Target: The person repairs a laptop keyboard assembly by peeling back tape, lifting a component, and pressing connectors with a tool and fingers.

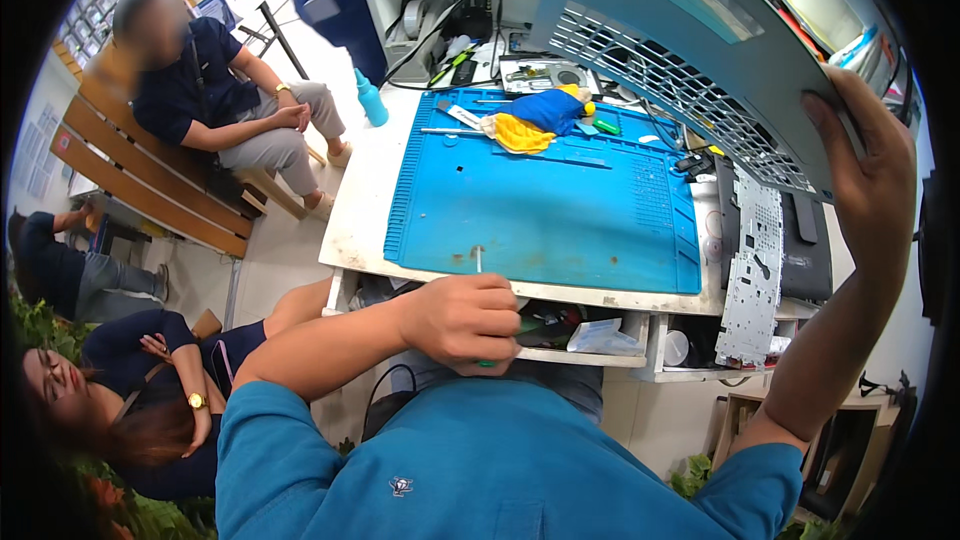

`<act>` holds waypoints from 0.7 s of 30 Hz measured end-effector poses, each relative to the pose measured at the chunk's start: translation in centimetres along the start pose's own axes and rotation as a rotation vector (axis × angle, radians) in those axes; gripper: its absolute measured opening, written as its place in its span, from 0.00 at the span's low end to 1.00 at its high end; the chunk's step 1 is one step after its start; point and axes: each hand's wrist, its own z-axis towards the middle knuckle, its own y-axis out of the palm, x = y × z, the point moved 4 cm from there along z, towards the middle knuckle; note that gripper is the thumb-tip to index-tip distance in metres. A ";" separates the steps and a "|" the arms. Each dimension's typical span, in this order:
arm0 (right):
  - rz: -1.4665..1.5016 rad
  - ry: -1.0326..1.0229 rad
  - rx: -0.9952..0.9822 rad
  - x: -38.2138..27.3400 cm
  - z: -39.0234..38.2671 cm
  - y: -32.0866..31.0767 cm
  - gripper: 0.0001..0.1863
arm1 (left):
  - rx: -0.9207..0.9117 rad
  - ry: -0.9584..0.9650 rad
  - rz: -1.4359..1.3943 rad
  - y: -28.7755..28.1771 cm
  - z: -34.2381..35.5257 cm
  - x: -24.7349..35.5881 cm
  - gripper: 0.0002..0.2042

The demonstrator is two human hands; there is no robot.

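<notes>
My left hand [466,324] is closed around a screwdriver [479,260] in front of the desk's near edge. Its thin metal shaft points up past my fingers, and a bit of green handle shows below them. On the right, my raised right hand [862,140] grips the edge of a grey laptop palmrest cover [775,75]. The cover is tilted up above the desk, its grid of key openings toward the lower left. Beneath my left hand's side of the desk lies a blue repair mat [540,215]. A perforated metal plate [755,260] rests at the right, overhanging the desk edge.
A yellow and blue cloth [540,122] lies on the mat's far part, near tools. A turquoise bottle [369,100] stands at the left corner. Black laptop part [803,240] lies far right. An open drawer [585,355] juts toward me. People sit at the left.
</notes>
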 end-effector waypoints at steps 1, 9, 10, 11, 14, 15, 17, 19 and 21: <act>0.001 -0.010 0.002 -0.1 0.0 0.2 0.13 | 0.029 -0.042 0.012 -1.0 -0.7 0.1 0.11; 0.045 0.004 -0.003 -0.2 -0.2 1.3 0.14 | 1.207 -0.544 -0.118 -9.0 -10.1 -2.6 0.10; 0.042 0.004 -0.011 -0.3 0.1 1.3 0.15 | 1.265 -0.537 -0.189 -9.4 -11.1 -3.4 0.11; 0.039 0.011 -0.014 -0.3 0.2 1.4 0.15 | 1.322 -0.528 -0.260 -9.7 -12.3 -4.1 0.12; 0.056 0.050 -0.016 -0.8 0.8 1.5 0.15 | 1.305 -0.543 -0.412 -9.8 -13.2 -5.0 0.15; 0.063 0.068 -0.018 -1.1 0.9 1.6 0.15 | 1.277 -0.528 -0.462 -9.7 -13.0 -5.3 0.14; 0.051 0.044 -0.018 -1.6 0.9 1.5 0.15 | 1.255 -0.527 -0.482 -9.4 -12.5 -5.4 0.15; 0.051 0.026 -0.010 -1.8 0.8 1.4 0.15 | 1.281 -0.487 -0.458 -9.7 -10.8 -5.2 0.14; 0.061 0.012 0.008 -1.9 0.8 1.4 0.15 | 1.167 -0.524 -0.342 -10.0 -9.5 -5.2 0.12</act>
